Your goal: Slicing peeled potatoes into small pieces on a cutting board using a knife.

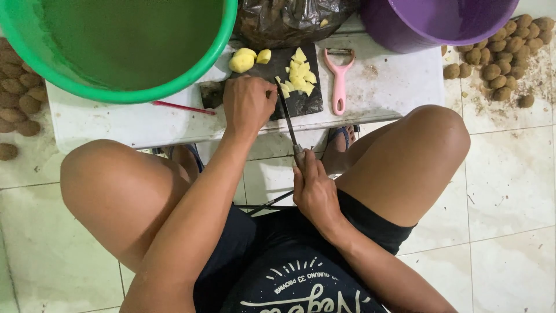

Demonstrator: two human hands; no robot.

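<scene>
Potato pieces (pixel 300 75) are piled on the black cutting board (pixel 301 103). One piece is pressed still under the curled left hand (pixel 249 104) so the knife (pixel 288 119), gripped tight by the right hand (pixel 315 194), can cut safely

A single view — the head camera — looks almost straight down from above the seated person, close over lap and knees. It faces forward past the knees to the low white counter (pixel 116 124), whose far edge with the green tub (pixel 35 46) meets the frame's top. Tiled floor (pixel 509 191) fills both sides of the counter.
</scene>
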